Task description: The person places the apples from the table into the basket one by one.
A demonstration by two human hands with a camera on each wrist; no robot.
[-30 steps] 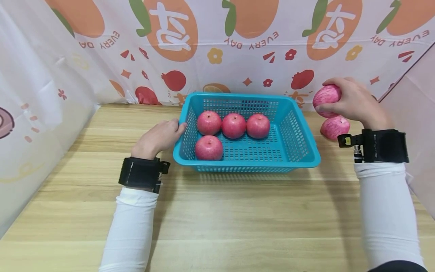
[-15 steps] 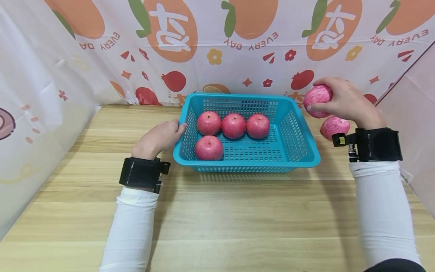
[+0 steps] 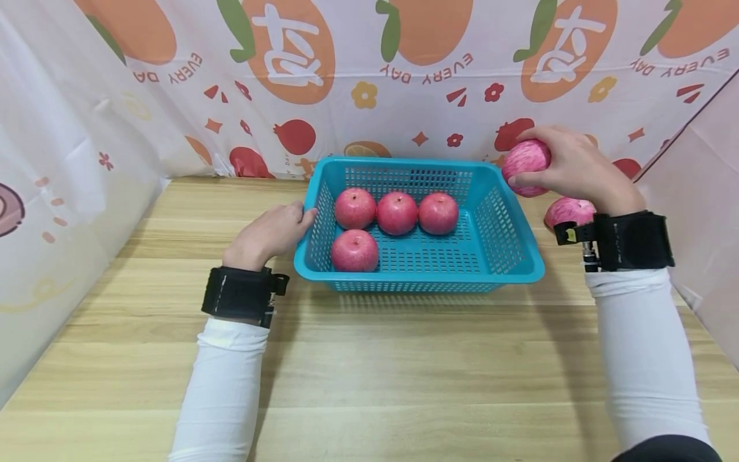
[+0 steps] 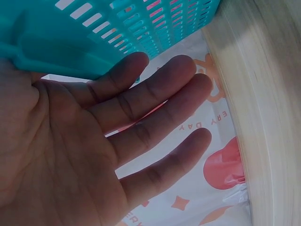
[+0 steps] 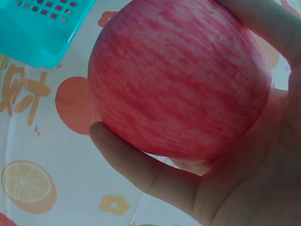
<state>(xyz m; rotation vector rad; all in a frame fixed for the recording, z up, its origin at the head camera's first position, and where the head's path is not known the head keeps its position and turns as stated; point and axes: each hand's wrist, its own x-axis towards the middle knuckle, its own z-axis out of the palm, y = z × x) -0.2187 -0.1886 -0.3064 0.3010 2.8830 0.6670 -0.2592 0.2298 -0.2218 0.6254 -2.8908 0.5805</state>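
A blue plastic basket [image 3: 416,277] stands on the table with several red apples in it: three in a back row and one apple [image 3: 355,251] at the front left. My left hand [image 3: 268,234] holds the basket's left rim, thumb over the top. In the left wrist view the fingers [image 4: 160,117] lie fairly straight outside the basket wall. My right hand [image 3: 577,163] grips a streaked pink-red apple [image 3: 526,165] between thumb and fingers, raised at the basket's back right corner. Another streaked apple [image 3: 568,210] lies on the table below it, partly hidden by the right wrist strap.
A white curtain [image 3: 392,109] with fruit prints hangs right behind the basket and along the left side. A pale panel [image 3: 704,192] bounds the right side. The wooden table [image 3: 404,372] extends in front of the basket.
My right hand has moved left with the apple, from above the loose apple to the basket's back right corner. The left hand and the basket have stayed in place.
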